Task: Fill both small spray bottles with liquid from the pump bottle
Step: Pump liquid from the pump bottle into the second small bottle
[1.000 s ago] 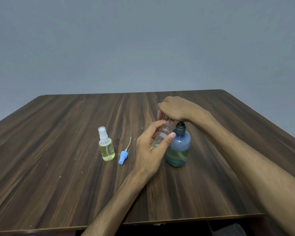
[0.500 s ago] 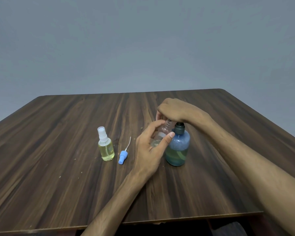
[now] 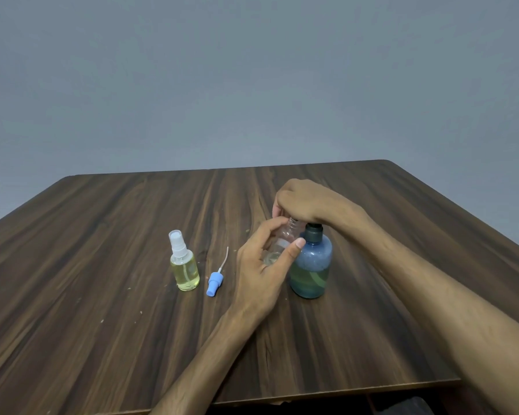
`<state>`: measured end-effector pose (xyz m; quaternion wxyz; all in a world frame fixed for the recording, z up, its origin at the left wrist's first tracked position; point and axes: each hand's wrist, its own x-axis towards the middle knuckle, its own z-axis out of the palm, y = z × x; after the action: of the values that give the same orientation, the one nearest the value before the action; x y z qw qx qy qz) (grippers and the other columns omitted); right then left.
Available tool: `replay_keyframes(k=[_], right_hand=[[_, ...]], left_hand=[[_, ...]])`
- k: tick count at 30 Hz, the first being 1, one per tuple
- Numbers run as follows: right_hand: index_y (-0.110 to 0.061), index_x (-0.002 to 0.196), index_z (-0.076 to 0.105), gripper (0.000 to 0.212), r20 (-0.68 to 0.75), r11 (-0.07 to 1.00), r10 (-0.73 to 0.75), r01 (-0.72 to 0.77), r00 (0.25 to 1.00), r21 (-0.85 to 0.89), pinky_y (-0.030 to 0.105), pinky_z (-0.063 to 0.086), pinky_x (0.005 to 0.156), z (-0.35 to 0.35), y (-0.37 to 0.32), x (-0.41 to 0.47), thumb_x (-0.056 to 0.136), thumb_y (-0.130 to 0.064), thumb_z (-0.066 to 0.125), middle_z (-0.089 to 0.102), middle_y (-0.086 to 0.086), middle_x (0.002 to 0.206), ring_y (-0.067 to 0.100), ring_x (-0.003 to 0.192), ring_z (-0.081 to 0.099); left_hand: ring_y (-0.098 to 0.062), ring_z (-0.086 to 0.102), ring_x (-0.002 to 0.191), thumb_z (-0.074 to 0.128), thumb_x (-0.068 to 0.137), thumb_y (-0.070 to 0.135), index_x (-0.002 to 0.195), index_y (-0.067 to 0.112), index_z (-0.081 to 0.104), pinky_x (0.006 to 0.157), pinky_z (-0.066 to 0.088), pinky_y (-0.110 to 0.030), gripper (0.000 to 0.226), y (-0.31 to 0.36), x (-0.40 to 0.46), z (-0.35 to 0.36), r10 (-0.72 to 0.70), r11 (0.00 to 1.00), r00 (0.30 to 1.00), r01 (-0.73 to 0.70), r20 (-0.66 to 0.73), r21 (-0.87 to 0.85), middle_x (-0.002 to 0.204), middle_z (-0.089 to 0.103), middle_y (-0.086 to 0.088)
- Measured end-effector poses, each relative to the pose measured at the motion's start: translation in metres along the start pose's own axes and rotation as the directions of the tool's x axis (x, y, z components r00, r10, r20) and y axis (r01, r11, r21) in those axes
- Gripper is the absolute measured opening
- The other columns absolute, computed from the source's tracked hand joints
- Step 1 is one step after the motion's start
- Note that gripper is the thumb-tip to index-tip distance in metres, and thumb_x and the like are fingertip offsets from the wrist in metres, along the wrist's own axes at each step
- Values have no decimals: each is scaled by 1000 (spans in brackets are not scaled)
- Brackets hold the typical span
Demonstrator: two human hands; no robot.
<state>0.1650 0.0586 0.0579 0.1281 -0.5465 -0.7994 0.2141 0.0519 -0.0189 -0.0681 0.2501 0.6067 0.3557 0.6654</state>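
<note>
The left hand [image 3: 261,265] is gripping the open clear spray bottle [image 3: 283,239] against the pump bottle [image 3: 310,265], fingers curled round its light, slippery body; the right hand [image 3: 306,202] is pressing the pump, fingers curled. Left of the pump bottle on the surface [image 3: 102,324]: one filled spray bottle [image 3: 185,269], one blue sprayer cap [image 3: 214,283]. Two spray bottles altogether.

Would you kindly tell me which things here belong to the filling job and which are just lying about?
In the job: pump bottle, open clear bottle in the left hand, filled spray bottle, blue spray cap, right hand.
Lying about: nothing beyond crumbs on the table.
</note>
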Motion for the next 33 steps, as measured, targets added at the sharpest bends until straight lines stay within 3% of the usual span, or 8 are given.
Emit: replay_keyframes(k=[3,9,12,17,22,24,29,33], right_hand=[[-20,83,80,38,-32,999,-16,17,999,43,34,56,75,-5,0,1,97,-13,45,77,-6,85,19,89,74],[-23,75,80,42,-3,1000,-16,16,1000,4,40,59,81,2,4,3,95,-15,44,79,0,93,22,90,72],[-18,80,80,40,-12,998,-10,11,1000,64,35,57,75,-2,3,3,96,-12,44,80,2,89,21,85,75],[-24,74,80,41,28,1000,6,-6,1000,7,39,58,82,3,5,5,94,-14,45,80,-1,91,22,90,73],[-22,75,79,41,-19,999,1,0,1000,44,37,57,78,0,5,4,95,-15,45,80,-1,89,19,85,73],[-23,72,78,41,27,1000,8,-8,1000,-9,37,55,76,5,6,5,96,-16,45,80,1,94,19,83,70],[-22,75,80,40,-76,999,-3,6,997,45,39,59,81,0,4,1,93,-18,45,80,-4,83,19,85,74],[-23,74,79,40,3,1000,21,-21,1000,14,44,61,86,6,6,4,93,-20,44,79,-1,92,23,90,72]], left_hand=[[-21,76,103,77,98,22,126,25,71,92,61,-32,29,-1,1,0,-9,1000,1000,9,1,5,108,79,1],[-19,75,106,76,98,20,124,34,69,93,58,-25,30,3,0,0,6,1000,1000,-6,0,12,110,78,3],[-23,75,104,76,98,21,125,22,71,93,59,-30,28,1,0,0,-10,1000,1000,10,5,11,109,78,-1],[-19,75,103,76,97,20,124,31,70,92,59,-26,29,4,-1,0,1,1000,1000,-1,0,6,108,78,1],[-22,75,104,76,97,22,126,20,71,93,61,-33,29,2,-1,0,-10,1000,1000,10,5,11,109,78,0],[-21,75,101,76,97,20,124,22,71,91,59,-27,28,3,-1,0,-9,1000,1000,9,1,19,106,77,0],[-22,75,101,76,98,20,125,27,69,89,60,-29,29,1,0,-1,21,999,1000,-21,6,31,107,77,1],[-19,75,103,76,98,23,123,36,68,92,60,-28,30,5,1,-1,28,999,1000,-28,3,18,109,77,1]])
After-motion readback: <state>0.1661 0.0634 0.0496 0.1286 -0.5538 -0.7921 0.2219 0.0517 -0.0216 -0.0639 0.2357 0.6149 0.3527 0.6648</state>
